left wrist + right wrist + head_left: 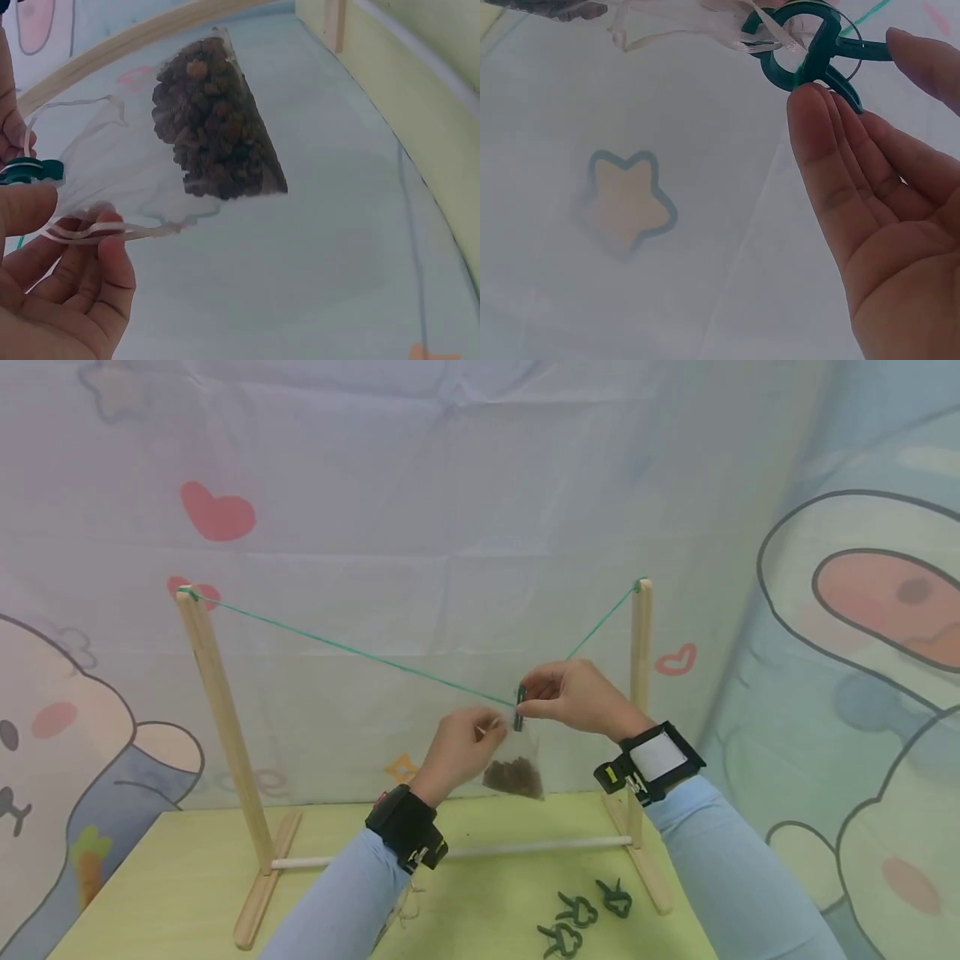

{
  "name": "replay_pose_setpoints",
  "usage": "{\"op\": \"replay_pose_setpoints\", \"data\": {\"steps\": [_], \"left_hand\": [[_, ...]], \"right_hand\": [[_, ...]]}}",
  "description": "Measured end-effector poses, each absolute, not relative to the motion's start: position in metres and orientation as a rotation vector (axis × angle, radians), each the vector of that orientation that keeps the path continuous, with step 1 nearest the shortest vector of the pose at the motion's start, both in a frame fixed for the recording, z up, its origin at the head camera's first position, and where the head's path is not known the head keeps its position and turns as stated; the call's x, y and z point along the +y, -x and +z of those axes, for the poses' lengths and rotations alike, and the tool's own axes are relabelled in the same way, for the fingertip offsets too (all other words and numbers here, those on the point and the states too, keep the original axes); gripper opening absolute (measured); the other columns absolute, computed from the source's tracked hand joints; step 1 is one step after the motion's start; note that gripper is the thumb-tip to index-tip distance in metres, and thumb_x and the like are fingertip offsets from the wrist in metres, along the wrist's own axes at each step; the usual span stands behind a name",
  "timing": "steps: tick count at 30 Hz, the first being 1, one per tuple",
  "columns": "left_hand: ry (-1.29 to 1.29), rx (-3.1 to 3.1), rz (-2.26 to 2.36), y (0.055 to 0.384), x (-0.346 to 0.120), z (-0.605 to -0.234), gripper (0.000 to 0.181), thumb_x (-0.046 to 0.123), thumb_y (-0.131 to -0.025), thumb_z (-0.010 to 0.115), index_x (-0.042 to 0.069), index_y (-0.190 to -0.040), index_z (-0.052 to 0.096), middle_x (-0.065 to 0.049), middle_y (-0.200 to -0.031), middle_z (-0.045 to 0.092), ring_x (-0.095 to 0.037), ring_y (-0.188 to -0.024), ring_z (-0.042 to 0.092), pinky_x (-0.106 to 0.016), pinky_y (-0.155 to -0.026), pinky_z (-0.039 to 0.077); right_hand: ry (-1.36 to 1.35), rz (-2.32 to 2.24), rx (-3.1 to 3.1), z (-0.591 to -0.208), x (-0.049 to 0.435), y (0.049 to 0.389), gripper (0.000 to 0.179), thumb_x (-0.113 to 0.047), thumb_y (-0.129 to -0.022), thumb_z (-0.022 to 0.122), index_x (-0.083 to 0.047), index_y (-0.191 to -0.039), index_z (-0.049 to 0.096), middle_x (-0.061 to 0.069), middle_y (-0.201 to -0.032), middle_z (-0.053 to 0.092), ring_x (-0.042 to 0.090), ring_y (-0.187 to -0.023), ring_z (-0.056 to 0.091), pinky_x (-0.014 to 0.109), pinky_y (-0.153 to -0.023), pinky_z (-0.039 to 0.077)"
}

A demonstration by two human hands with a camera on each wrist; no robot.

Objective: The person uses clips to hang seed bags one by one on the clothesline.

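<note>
A clear bag [514, 775] of dark brown, lumpy pieces hangs below the green string [352, 650], which sags in a V towards the hands. My right hand [573, 697] pinches the two handles of a dark green spring clip [821, 49] between thumb and fingers. The clip's ring surrounds the gathered top of the bag in the right wrist view, with the string right by it. Just left of the clip, my left hand [461, 743] pinches the bag's top, where a whitish drawstring [112, 231] loops over the fingers.
Two wooden posts [225, 727] on flat feet carry the string's ends, joined low down by a white rod [525, 847]. Several green clips [577, 910] lie at the front right of the pale yellow table [150, 885]. A printed cloth [420, 468] hangs behind.
</note>
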State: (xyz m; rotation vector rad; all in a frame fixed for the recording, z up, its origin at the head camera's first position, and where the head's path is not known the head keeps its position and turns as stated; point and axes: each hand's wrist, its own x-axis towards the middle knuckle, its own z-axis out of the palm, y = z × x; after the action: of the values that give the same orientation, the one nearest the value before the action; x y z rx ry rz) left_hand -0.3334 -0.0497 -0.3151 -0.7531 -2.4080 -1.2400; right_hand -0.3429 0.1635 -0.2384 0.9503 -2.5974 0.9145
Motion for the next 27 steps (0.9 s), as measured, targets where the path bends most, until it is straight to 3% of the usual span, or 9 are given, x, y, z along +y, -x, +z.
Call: {"op": "replay_pose_setpoints", "data": {"steps": [7, 12, 16, 27], "left_hand": [[0.688, -2.516, -1.124, 0.323, -0.068, -0.325, 0.034, 0.018, -0.105, 0.062, 0.001, -0.134, 0.065, -0.017, -0.123, 0.069, -0.027, -0.094, 0.067, -0.040, -0.081, 0.056], [0.692, -2.530, -1.058, 0.309, -0.086, -0.330, 0.039, 0.019, -0.105, 0.062, 0.000, -0.138, 0.061, -0.018, -0.128, 0.066, -0.030, -0.099, 0.065, -0.043, -0.085, 0.055], [0.717, -2.523, -0.972, 0.297, -0.099, -0.337, 0.039, 0.017, -0.105, 0.063, 0.000, -0.140, 0.060, -0.017, -0.129, 0.063, -0.033, -0.104, 0.065, -0.044, -0.087, 0.054], [0.737, -2.318, -0.601, 0.265, -0.110, -0.362, 0.046, 0.017, -0.100, 0.071, -0.002, -0.141, 0.059, -0.018, -0.129, 0.062, -0.032, -0.117, 0.061, -0.040, -0.097, 0.054]], "right_hand": [[-1.027, 0.776, -2.593, -0.241, 0.166, 0.341, 0.029, -0.018, -0.095, 0.077, -0.002, -0.119, 0.074, 0.012, -0.106, 0.076, 0.023, -0.091, 0.072, 0.042, -0.079, 0.060], [-1.047, 0.715, -2.571, -0.242, 0.173, 0.331, 0.028, -0.016, -0.097, 0.074, -0.001, -0.121, 0.073, 0.014, -0.112, 0.075, 0.023, -0.088, 0.072, 0.040, -0.077, 0.060], [-1.051, 0.670, -2.499, -0.251, 0.183, 0.319, 0.025, -0.012, -0.098, 0.072, 0.000, -0.120, 0.073, 0.011, -0.107, 0.075, 0.020, -0.086, 0.071, 0.040, -0.078, 0.060], [-0.913, 0.681, -2.139, -0.321, 0.203, 0.291, 0.029, 0.004, -0.087, 0.078, 0.000, -0.115, 0.075, 0.006, -0.097, 0.072, 0.012, -0.073, 0.067, 0.031, -0.063, 0.060]]}}
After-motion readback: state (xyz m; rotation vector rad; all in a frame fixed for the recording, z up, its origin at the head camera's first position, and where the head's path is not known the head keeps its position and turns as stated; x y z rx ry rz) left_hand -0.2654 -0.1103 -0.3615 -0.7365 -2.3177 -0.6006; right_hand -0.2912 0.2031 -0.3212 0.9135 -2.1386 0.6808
